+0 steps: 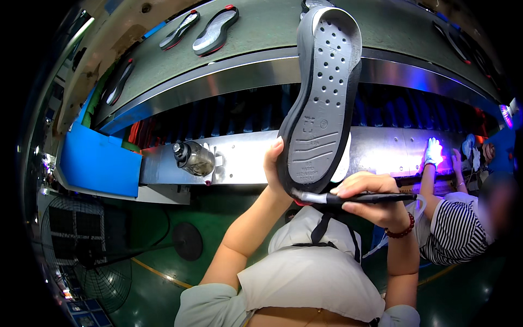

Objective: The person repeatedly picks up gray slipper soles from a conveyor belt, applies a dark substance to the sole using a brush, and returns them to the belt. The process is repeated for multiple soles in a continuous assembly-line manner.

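My left hand [274,166] grips a shoe sole [321,125] by its lower left edge. The sole stands almost upright in front of me, its grey inner face with rows of small holes turned toward me and its rim black. Between the thumb and fingers of my right hand [373,199] is a slim brush [320,198] with a black handle. Its pale tip touches the bottom end of the sole, by a small red patch. A thin whitish tube [420,210] shows by the handle's rear end. The fingers of my left hand behind the sole are hidden.
Several soles, one a grey sole [216,31], lie on the green conveyor belt [261,32]. A capped bottle [195,158] stands on the metal ledge [239,158]. At right, another person's gloved hand [433,151] is under violet light. A floor fan [73,234] stands left.
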`<move>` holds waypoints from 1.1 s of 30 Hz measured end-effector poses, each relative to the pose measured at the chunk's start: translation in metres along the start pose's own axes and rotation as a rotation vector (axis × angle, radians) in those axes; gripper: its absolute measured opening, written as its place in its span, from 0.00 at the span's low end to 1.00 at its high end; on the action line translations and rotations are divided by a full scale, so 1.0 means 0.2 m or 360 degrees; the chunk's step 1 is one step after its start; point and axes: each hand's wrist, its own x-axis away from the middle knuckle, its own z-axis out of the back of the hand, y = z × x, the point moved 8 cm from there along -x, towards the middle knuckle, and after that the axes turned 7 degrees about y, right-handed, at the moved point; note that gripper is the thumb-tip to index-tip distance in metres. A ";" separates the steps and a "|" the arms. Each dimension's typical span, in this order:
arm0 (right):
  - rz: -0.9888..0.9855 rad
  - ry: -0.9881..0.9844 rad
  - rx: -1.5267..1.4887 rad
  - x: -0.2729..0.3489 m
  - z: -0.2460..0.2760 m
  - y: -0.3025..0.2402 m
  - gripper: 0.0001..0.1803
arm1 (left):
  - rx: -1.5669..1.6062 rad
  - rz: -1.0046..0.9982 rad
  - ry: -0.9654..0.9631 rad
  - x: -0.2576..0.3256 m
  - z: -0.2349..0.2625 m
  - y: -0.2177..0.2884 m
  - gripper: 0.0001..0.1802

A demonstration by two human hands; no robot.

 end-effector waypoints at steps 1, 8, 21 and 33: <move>-0.0015 -0.0004 -0.0039 -0.01 -0.01 -0.01 0.08 | 0.0073 0.0021 -0.0078 0.00 -0.03 0.01 0.29; -0.0155 0.0042 -0.0263 0.02 -0.05 0.01 0.09 | -0.0121 0.0166 0.0284 -0.06 0.04 0.00 0.27; -0.0071 -0.0640 0.0227 -0.07 0.01 -0.11 0.10 | -0.0561 0.1291 0.0691 0.13 0.03 -0.14 0.25; -0.0158 -0.0867 0.0570 -0.01 0.06 -0.03 0.09 | -0.1058 0.1192 0.0710 0.20 0.05 -0.04 0.28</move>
